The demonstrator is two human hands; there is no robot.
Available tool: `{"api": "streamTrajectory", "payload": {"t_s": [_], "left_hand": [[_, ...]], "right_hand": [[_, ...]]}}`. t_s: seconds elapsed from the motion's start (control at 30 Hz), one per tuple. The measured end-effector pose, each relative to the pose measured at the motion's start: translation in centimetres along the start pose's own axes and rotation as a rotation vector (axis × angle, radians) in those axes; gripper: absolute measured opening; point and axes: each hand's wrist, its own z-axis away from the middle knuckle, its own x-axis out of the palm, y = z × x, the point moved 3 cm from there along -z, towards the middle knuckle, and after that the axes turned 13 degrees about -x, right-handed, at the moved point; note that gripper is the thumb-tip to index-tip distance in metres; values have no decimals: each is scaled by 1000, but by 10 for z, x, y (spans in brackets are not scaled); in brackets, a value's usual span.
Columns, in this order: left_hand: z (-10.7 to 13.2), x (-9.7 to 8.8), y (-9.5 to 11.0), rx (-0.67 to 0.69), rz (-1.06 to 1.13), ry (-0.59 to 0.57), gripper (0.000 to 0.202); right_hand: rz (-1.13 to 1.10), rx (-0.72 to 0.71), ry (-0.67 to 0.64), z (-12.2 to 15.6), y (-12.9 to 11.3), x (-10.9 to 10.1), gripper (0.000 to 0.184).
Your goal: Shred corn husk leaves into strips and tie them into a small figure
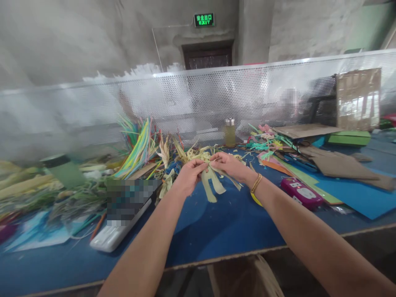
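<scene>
Pale green-yellow corn husk strips [210, 189] hang in flat tails from between my two hands, above the blue tabletop. My left hand [191, 176] pinches the top of the strips between thumb and fingers. Close beside it, my right hand [231, 166], with a gold bracelet at the wrist, is also closed on the husk, thumb and fingertips together. My fingers cover the spot where the strips meet. Just behind my hands lies a loose heap of pale husk pieces [198, 153].
Left stand colourful pipe cleaners [139, 144], a green lidded container [63, 170] and a white-edged device [107, 239], partly blurred. Right are a purple box-shaped device [301, 193], cardboard [343, 165] and blue sheets [365, 198]. A jar [229, 134] stands before the perforated metal screen [198, 95].
</scene>
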Motion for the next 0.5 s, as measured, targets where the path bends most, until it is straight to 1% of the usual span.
{"api": "streamTrajectory", "payload": {"t_s": [0.1,0.13,0.27,0.3,0.37,0.43,0.5], "left_hand": [[2,-2,3,-59,-21,-70,24],[3,-3,3,-86,-37,-88,24],[5,-3,1,-188,-78,-136,25],[5,-2,0,-199,-74,-136,26],[3,-1,-3,-187,-42,-99,26],[-1,-1,-5,-133,21,-22,25],[-5,-2,-7,-77,98,51,25]], "right_hand": [[23,-91,-96,1,-7,-6,28],[64,-129,-105,1,-9,-9,26],[312,-244,-87,0,-12,-15,7],[376,-259,-85,0,-12,-14,7],[524,-305,-54,0,-11,-11,9],[676,-383,35,0,-12,-8,10],[766,-488,131,2,-17,-2,12]]}}
